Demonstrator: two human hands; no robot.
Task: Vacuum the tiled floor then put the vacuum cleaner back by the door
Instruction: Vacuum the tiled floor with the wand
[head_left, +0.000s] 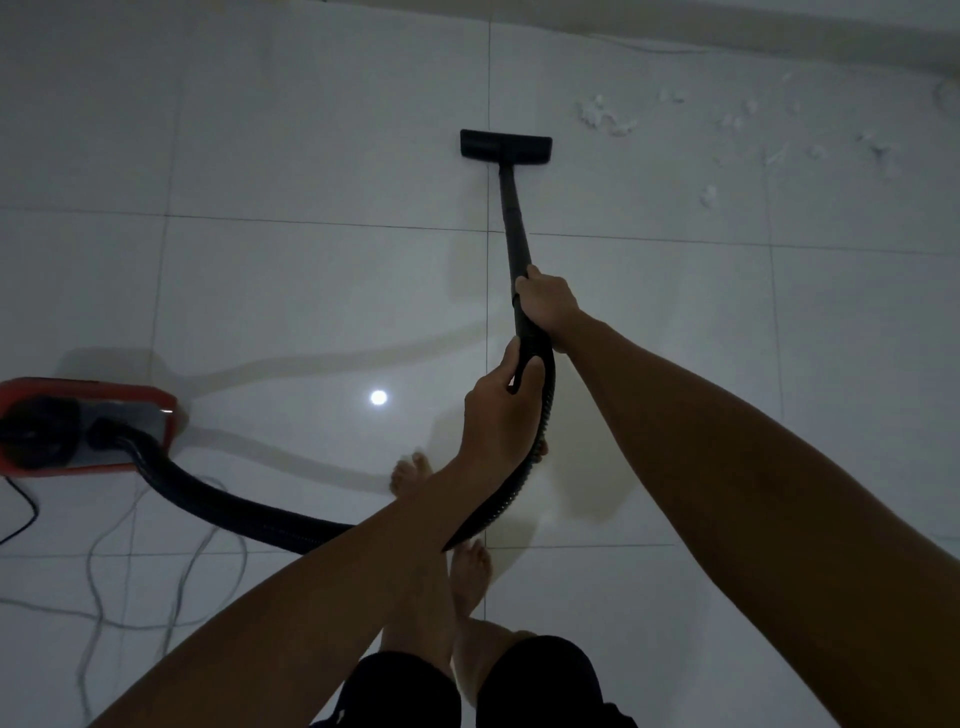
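Observation:
A black vacuum wand (514, 223) runs from my hands out to its flat floor nozzle (505, 145), which lies on the glossy white tiled floor (311, 291). My right hand (549, 305) grips the wand's upper end. My left hand (498, 410) grips the curved handle just below it, where the ribbed black hose (234, 506) begins. The hose loops left to the red vacuum cleaner body (78, 423) at the left edge. White scraps of debris (608, 119) lie scattered to the right of the nozzle.
A grey power cord (140, 587) snakes in loops over the tiles at lower left, beside a thin black cable (23, 514). My bare feet (470, 577) stand under the hose. A wall base (727, 36) runs along the top right. A ceiling light reflects on the tile (378, 398).

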